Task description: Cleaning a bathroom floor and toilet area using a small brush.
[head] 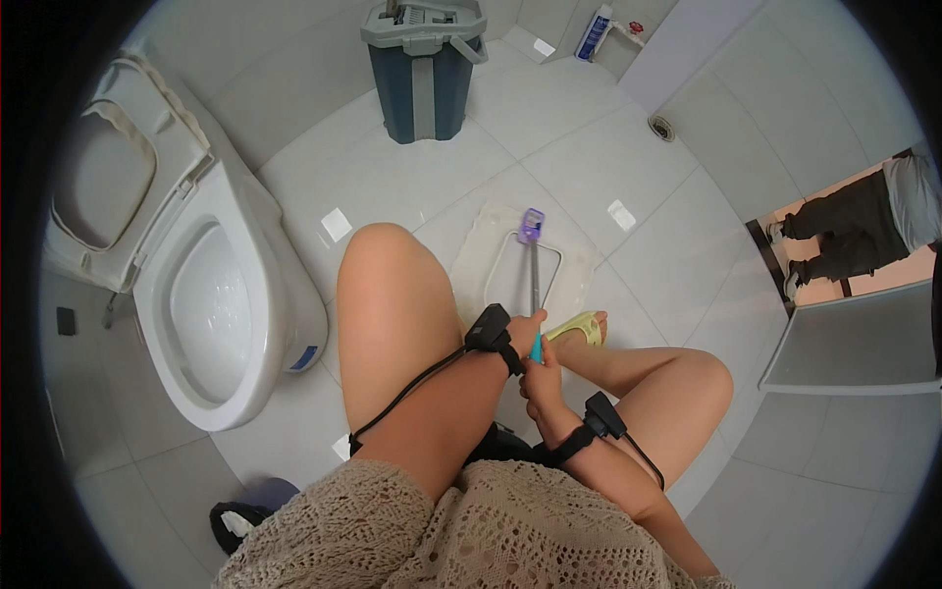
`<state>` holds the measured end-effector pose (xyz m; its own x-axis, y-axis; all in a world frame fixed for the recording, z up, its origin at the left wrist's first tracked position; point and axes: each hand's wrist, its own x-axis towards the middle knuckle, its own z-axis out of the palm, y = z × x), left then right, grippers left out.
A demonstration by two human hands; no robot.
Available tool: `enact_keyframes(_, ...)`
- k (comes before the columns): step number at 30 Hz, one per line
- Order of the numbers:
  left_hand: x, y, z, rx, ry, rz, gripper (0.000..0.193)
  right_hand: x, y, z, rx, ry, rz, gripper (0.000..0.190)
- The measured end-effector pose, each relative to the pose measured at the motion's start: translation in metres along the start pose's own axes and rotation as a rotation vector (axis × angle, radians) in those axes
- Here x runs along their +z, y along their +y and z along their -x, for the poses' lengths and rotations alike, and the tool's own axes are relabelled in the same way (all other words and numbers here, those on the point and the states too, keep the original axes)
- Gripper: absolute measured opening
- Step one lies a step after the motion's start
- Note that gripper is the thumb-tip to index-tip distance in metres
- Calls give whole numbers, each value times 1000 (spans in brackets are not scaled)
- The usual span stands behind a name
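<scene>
Both my hands are on one long-handled cleaning tool. Its purple head (531,224) rests over the floor in front of me, joined to a grey metal rod (535,276) and a teal grip (536,348). My left hand (525,333) closes around the upper part of the grip. Just below it, my right hand (543,383) holds the lower end, and its fingers hide part of the handle. Beneath the tool's head lies a pale, flat patch (471,254) with a curved white rim (561,266); I cannot tell exactly what it is.
A white toilet (287,294) with raised lid stands left. A lidded mop bucket (423,88) is at the back wall, with a blue-and-white bottle (593,33) in the corner. A floor drain (661,128) lies right. A person (846,228) stands beyond the doorway. A dark-lined bin (268,493) is lower left.
</scene>
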<state>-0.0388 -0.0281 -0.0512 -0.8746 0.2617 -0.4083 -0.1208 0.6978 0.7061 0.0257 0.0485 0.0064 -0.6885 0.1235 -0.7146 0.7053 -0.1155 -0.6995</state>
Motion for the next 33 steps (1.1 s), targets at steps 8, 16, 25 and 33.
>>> enact_keyframes(8, 1, -14, 1, 14, 97, -98, 38, 10, 2, -6, -139, -58, 177, 63)
enact_keyframes(16, -22, -17, 34, 18, 184, -55, 31, 13, 1, 4, -296, -105, 677, 58)
enact_keyframes(25, -28, 23, 43, 88, -926, -698, 34, -33, -7, 78, -302, -310, 1108, 57)
enact_keyframes(33, -11, 9, 25, 135, -180, -698, 14, -31, 16, 27, -320, -162, 890, 59)
